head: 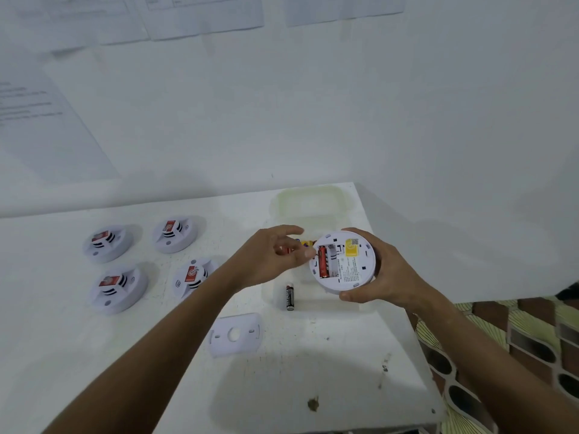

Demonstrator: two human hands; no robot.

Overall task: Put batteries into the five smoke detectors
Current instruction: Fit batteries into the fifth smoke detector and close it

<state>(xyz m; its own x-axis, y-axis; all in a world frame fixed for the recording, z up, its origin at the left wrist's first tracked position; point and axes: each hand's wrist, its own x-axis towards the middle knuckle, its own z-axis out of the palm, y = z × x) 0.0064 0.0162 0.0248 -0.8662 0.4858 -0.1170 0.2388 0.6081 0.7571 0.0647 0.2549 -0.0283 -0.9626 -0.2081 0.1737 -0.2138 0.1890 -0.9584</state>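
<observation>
Right hand (380, 270) cups the open smoke detector (343, 261) from its right side and underneath, fingers over the far rim, thumb at the near rim. It is lifted off the table and tilted back-side-up toward the camera, probably so the battery bay faces the other hand.

Left hand (275, 255) sits just left of the detector, fingers loosely bent, one fingertip touching the red battery (322, 263) in the bay. It looks like pressing the cell home rather than gripping it. Something red shows under the palm, possibly a second cell; cannot tell if it is held. One slot beside the red cell looks unfilled.

A spare black battery (290, 296) lies on the table (313, 364) just below the hands, within easy reach, likely the next one in. A white mounting plate (235, 335) lies nearer the front edge, set aside to expose the bay.

Behind the hands, toward the table's back right corner, a translucent plastic container (310, 203) sits; a few batteries show at its near side, mostly hidden by the left hand.

Four other smoke detectors (108, 242) (175, 233) (117, 289) (192, 277) sit in a two-by-two group on the left half, face up with red labels, apart from the work spot. Whether they hold batteries cannot be told.
</observation>
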